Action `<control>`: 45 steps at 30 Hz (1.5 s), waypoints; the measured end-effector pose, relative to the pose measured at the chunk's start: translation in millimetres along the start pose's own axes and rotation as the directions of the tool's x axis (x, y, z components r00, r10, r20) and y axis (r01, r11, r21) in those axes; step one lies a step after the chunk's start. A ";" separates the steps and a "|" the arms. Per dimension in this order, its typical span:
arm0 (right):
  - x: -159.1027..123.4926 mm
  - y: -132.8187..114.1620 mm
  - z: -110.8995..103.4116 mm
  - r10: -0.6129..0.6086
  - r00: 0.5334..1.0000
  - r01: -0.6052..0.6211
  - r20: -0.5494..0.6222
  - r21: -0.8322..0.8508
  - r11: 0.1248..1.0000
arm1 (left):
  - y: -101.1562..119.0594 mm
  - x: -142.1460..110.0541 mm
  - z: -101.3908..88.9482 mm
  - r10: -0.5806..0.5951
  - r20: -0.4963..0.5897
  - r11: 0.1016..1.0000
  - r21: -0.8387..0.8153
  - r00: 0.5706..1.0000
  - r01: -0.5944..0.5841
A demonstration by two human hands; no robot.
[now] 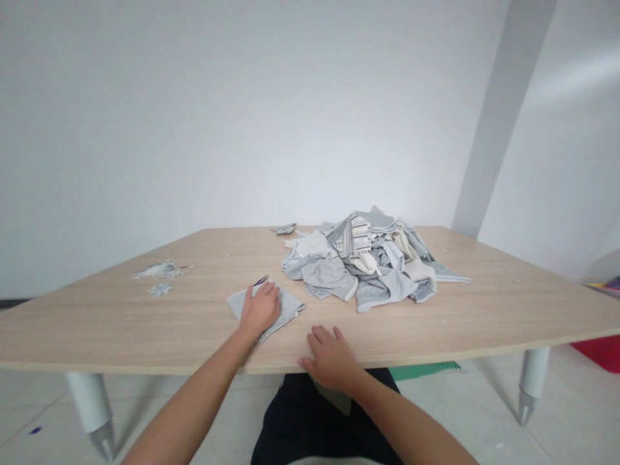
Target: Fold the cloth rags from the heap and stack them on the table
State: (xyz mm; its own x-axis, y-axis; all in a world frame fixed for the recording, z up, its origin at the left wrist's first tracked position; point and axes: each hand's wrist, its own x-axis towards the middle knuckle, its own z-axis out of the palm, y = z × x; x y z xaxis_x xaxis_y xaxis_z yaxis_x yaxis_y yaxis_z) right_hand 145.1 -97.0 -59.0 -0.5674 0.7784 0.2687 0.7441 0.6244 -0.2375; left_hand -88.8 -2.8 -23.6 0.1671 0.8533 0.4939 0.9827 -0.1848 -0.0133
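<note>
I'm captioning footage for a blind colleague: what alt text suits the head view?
A person's left hand, a dark pointed object showing just beyond it, rests on a small grey cloth on a wood-toned table; the right hand lies at its near edge. Farther right is a heap of grey and off-white fabric; pale scraps lie at left.

A pale wall (290, 103) behind the table (489, 316), green sheet (423, 371) beneath, red object (600, 352) at right

Bright, diffuse light fills my view, stretched at its sides; glare streaks the smooth white wall (576, 123) beyond the right edge of my pale wood-grain bench (203, 297).
</note>
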 end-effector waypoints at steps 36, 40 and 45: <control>-25.3 58.2 -9.7 0.370 0.907 -0.323 -0.203 0.232 0.918 | 137.6 118.2 -73.8 -0.521 -0.540 0.651 -0.752 0.661 -0.101; -22.5 64.0 -28.6 0.460 0.786 -0.345 -0.414 0.324 0.881 | 141.5 122.7 -115.3 -0.586 -0.590 0.572 -0.787 0.556 -0.232; -12.9 47.5 -74.9 0.364 0.691 -0.209 -0.624 0.310 0.927 | 153.0 114.6 -164.0 -0.529 -0.647 0.538 -0.756 0.549 -0.371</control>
State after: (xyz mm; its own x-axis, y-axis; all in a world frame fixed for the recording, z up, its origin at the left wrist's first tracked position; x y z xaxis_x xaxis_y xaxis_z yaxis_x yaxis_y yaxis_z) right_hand 214.1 -82.3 -3.8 0.0989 0.7249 0.6817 0.6992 0.4368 -0.5660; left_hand 67.6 -13.3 173.5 -0.4801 0.2513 0.8404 0.4065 -0.7852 0.4671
